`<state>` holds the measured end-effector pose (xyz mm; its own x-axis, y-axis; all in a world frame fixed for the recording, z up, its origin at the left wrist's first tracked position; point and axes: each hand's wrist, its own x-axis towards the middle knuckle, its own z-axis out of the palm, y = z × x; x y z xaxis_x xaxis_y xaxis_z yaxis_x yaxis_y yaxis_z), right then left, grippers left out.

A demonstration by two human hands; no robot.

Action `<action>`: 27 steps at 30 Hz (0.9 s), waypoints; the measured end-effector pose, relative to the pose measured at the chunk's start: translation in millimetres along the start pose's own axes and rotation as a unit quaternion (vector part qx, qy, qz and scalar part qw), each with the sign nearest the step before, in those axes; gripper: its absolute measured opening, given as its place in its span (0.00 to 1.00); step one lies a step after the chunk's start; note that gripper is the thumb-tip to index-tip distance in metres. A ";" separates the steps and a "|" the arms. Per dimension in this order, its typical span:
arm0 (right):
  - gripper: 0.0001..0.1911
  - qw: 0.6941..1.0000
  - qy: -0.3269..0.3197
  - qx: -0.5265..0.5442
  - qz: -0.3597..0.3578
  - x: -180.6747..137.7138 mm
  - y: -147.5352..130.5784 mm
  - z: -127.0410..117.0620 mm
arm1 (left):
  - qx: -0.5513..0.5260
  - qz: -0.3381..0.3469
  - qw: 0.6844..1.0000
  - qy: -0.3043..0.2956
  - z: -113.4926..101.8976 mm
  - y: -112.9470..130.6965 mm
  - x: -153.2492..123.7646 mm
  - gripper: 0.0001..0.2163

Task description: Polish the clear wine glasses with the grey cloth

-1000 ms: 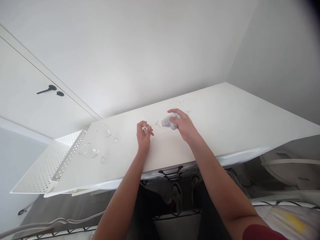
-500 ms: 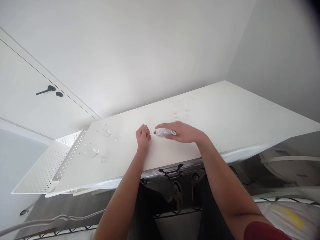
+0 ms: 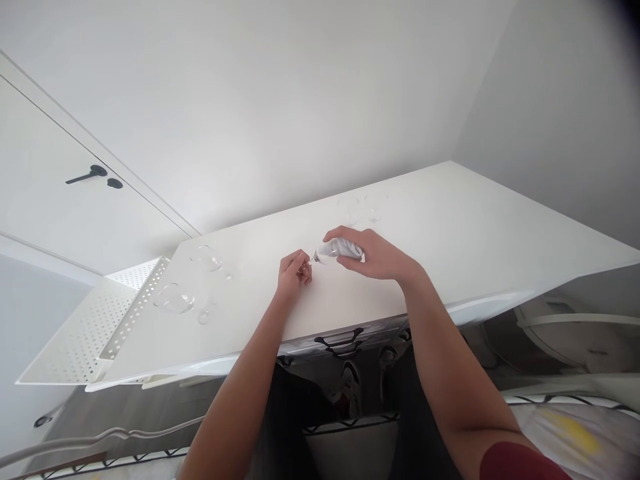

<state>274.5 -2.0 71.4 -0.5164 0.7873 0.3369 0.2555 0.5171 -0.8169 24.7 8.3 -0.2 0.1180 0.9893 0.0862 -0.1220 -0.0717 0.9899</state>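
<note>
A clear stemmed wine glass (image 3: 326,249) is held on its side above the white tabletop, its bowl toward the right. My left hand (image 3: 295,272) is closed around its stem and foot end. My right hand (image 3: 383,255) curves around the bowl from the right, thumb and fingers on either side. Between its fingers a white cloth (image 3: 354,253) bunches at the bowl's mouth. How far the cloth goes into the bowl I cannot tell.
Two clear stemmed glasses, one (image 3: 174,299) nearer and one (image 3: 206,259) farther, lie at the table's left. Two more, left (image 3: 349,212) and right (image 3: 374,210), are at the back. A white perforated panel (image 3: 83,337) adjoins the left end. Black drawer handles (image 3: 340,339) jut from the front.
The wine glass has tilted, its bowl swinging slightly up and right. My right hand moved with it, still with the cloth. My left hand shifted slightly right.
</note>
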 end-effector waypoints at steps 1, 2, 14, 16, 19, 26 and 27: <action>0.21 1.000 0.010 -0.018 0.001 0.4 0.1 0.6 | 0.011 0.010 1.000 -0.005 0.6 1.5 -0.6 0.17; 0.23 0.999 0.025 -0.037 0.001 1.2 -0.2 1.9 | 0.030 0.025 0.999 -0.015 1.2 3.0 -1.4 0.17; 0.16 0.995 0.051 0.071 0.039 -2.0 -9.0 -8.3 | 0.170 0.120 0.974 -0.092 -0.2 2.9 -5.0 0.15; 0.19 0.993 0.066 0.088 0.050 -2.4 -8.3 -8.8 | 0.174 0.126 0.973 -0.083 -0.5 3.6 -5.8 0.15; 0.18 0.995 0.009 0.057 0.086 -2.2 -4.9 -7.0 | 0.204 0.132 0.967 -0.071 -0.4 4.5 -6.7 0.15; 0.14 0.981 0.127 0.115 0.086 -3.8 -9.7 -14.0 | 0.206 0.145 0.966 -0.050 0.3 3.5 -5.2 0.16; 0.15 0.972 0.182 0.123 0.087 -3.5 -11.5 -14.9 | 0.195 0.144 0.970 -0.025 -0.6 3.0 -4.4 0.16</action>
<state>285.5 -5.7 86.6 -0.1478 0.9455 0.2900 0.0871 0.3045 -0.9485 23.2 3.8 2.3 0.1837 0.9141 0.3614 0.2233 -0.3969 0.8903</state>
